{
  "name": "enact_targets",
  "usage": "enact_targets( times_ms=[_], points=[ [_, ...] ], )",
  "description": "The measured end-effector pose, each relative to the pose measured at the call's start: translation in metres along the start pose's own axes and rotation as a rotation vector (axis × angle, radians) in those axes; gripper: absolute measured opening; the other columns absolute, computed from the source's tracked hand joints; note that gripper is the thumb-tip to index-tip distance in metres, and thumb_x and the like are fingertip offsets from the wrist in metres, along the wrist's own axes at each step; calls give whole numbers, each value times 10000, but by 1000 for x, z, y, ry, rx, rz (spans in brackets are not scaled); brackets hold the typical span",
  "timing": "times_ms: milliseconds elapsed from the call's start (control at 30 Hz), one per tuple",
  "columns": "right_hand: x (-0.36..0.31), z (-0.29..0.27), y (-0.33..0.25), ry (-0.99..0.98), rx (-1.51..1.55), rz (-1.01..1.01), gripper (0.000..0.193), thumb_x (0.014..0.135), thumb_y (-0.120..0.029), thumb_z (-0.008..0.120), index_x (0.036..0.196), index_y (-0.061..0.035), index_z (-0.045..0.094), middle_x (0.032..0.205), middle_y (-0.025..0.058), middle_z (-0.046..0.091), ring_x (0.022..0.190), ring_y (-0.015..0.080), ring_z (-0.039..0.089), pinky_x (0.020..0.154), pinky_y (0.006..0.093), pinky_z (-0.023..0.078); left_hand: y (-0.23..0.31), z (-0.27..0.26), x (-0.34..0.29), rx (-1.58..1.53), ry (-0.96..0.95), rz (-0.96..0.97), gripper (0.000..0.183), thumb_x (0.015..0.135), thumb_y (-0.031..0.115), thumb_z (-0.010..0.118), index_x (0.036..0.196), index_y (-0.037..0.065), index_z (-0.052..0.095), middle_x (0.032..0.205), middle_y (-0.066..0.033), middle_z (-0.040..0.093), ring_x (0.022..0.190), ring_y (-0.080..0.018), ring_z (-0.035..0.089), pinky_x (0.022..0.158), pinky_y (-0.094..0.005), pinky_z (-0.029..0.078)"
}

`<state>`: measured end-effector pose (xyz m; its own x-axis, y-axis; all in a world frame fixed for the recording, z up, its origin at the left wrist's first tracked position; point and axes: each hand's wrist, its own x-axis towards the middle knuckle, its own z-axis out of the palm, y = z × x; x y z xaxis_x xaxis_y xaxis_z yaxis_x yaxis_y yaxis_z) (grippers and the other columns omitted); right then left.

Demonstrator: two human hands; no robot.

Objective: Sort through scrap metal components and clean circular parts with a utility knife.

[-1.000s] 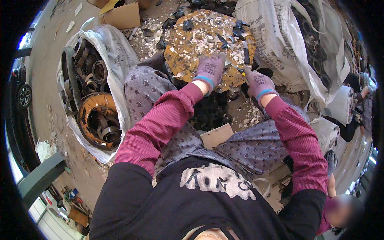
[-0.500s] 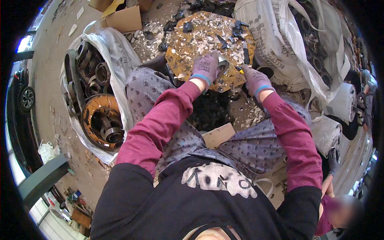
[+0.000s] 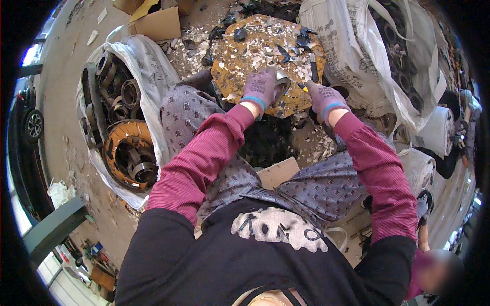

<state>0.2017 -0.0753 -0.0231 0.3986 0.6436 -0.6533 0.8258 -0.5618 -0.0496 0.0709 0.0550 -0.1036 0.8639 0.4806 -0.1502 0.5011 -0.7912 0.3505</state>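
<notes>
My left hand (image 3: 260,87), in a grey-purple work glove, is closed around a shiny metal ring (image 3: 283,84) near the front of a yellowish octagonal board (image 3: 229,69). My right hand (image 3: 326,99), gloved alike, grips a tool with a yellow part (image 3: 305,90) just right of the ring. Most of that tool is hidden in the fist, so its kind is not plain. Whitish chips and black scraps (image 3: 240,34) litter the board. A dark, narrow bar (image 3: 314,68) lies at the board's right side.
On the left, a white woven sack (image 3: 153,66) holds several metal rings and an orange-rimmed round part (image 3: 113,148). Another big sack (image 3: 342,46) stands at the right. Beyond are a cardboard box (image 3: 161,23) and, at far right, another person's gloved hand (image 3: 423,204).
My right hand has shifted slightly, and less of the yellow tool shows. The ring has turned a little in my left hand. At far right, the other person has moved.
</notes>
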Motion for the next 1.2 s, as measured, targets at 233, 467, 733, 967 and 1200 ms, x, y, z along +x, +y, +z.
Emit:
enact_targets(
  times_ms=[233, 467, 733, 967, 1200],
  points=[
    [16, 30, 12, 172, 89, -66, 289, 879, -100, 496, 1166, -81, 477, 1089, 218, 616, 1018, 387, 601, 816, 465, 485, 5, -10, -1, -13, -47, -99, 458, 764, 218, 696, 1145, 71, 487, 1071, -172, 604, 1002, -338, 602, 872, -422, 451],
    [4, 24, 12, 151, 121, -74, 293, 855, -59, 505, 1146, -52, 473, 1097, 224, 615, 1027, 383, 598, 828, 455, 481, 8, -4, 0, 99, -42, -26, 463, 763, 224, 697, 1144, 69, 484, 1061, -179, 601, 968, -342, 610, 864, -410, 462],
    [4, 27, 13, 72, 132, -59, 252, 877, -80, 496, 1126, -45, 481, 1073, 239, 619, 1027, 392, 597, 816, 468, 478, -5, 1, 0, 60, -8, 40, 423, 775, 231, 679, 1100, 39, 489, 1088, -193, 598, 991, -311, 619, 877, -400, 444],
    [13, 54, 19, 162, 202, -48, 338, 894, -103, 479, 1227, -49, 450, 1123, 220, 604, 1054, 376, 582, 871, 460, 459, -7, -2, 3, 13, -93, -57, 458, 752, 246, 697, 1096, 31, 485, 1067, -176, 611, 998, -312, 615, 881, -400, 449],
    [-8, 58, 29, 139, 272, -18, 395, 838, -61, 545, 1223, -90, 459, 1123, 193, 608, 1054, 367, 580, 855, 454, 463, -11, -5, -1, -70, -35, -20, 534, 742, 163, 714, 1203, 53, 468, 1041, -191, 605, 999, -360, 590, 858, -427, 463]
  ],
)
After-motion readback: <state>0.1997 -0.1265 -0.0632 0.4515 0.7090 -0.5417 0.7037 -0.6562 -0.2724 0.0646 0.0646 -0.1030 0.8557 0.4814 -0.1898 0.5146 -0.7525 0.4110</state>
